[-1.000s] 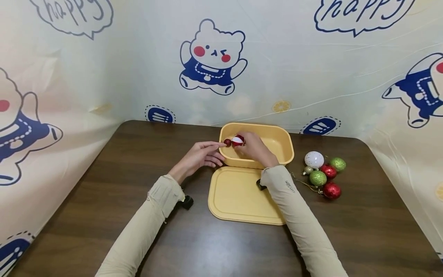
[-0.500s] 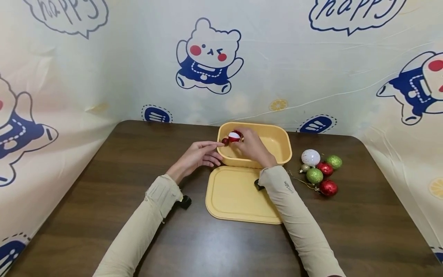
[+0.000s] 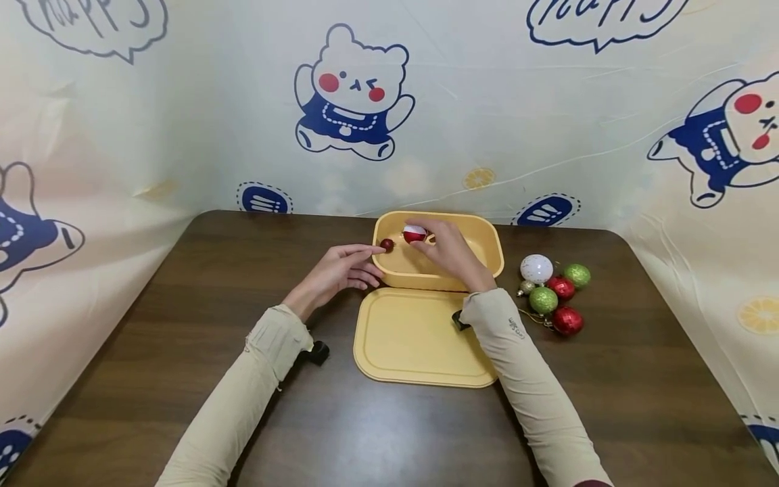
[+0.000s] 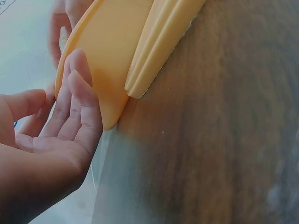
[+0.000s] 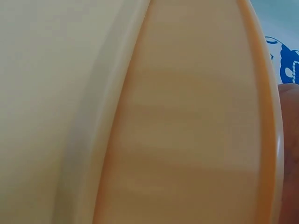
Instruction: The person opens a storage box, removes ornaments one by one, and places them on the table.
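In the head view a yellow plastic box (image 3: 437, 281) stands at the back of the table. Inside its left half are a red and white Christmas bauble (image 3: 415, 234) and a small dark red bauble (image 3: 387, 245). My right hand (image 3: 452, 251) reaches over the front rim and holds the red and white bauble between fingers and thumb. At the box's left end, my left hand (image 3: 341, 270) has its fingers extended, the index fingertip right at the rim by the small bauble. The left wrist view shows that hand (image 4: 60, 126) beside the box wall, holding nothing.
A flat yellow lid (image 3: 420, 338) lies in front of the box. To the right sits a group of baubles: white (image 3: 537, 268), green (image 3: 544, 300), red (image 3: 568, 320) and a small gold one. A printed cloth (image 3: 444, 135) hangs behind the table.
The red and white bauble has shifted back and right inside the box with my right hand, away from the small red one. My left hand stays at the rim. The head view has shifted slightly.
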`<state>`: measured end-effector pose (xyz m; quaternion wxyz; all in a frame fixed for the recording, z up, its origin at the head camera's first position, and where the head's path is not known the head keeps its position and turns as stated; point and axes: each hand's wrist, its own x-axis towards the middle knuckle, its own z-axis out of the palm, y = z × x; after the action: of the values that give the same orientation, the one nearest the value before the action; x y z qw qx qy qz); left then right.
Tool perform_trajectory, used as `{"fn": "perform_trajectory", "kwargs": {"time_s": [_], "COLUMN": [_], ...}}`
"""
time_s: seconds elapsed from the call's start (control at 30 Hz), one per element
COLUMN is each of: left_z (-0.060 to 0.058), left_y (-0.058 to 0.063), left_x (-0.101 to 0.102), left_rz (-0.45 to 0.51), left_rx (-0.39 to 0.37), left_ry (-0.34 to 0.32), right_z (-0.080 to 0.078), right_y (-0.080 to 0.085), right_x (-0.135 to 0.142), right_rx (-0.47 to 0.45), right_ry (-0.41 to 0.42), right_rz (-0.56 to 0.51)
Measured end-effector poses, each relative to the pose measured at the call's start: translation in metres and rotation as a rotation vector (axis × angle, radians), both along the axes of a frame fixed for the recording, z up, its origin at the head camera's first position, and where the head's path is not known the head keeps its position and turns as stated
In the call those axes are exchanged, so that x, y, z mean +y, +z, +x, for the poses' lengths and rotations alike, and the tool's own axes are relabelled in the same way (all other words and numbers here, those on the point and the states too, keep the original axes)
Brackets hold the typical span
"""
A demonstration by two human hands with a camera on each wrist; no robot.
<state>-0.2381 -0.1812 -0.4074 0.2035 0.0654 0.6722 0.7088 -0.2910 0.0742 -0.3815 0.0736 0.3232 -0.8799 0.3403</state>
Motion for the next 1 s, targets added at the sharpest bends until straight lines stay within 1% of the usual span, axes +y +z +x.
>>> {"fn": "perform_trajectory", "kwargs": {"time_s": [0.1,0.3,0.63,0.87,1.0], "left_z": [0.000,0.000,0.000,-0.001,-0.001], "left_y": [0.000,0.000,0.000,-0.001,-0.002], "left_x": [0.000,-0.001,-0.001,-0.001,-0.001], "left_rz": [0.002,0.002,0.008,0.027,0.031], "left_rx": [0.002,0.004,0.000,0.000,0.007], "left_ry": [0.000,-0.002,-0.004,0.000,-0.003], "right_z": [0.001,0.003,0.015,0.025,0.030], "right_y": [0.000,0.000,0.008,0.013,0.014], "right_x": [0.002,0.002,0.012,0.027,0.037], "right_rx": [0.010,0.010,-0.001,0.046,0.055], "right_ry": [0.018,0.031,-0.029,-0.033,-0.048], "right_rz": [-0.006,-0.018,-0.044,-0.031,-0.027]}}
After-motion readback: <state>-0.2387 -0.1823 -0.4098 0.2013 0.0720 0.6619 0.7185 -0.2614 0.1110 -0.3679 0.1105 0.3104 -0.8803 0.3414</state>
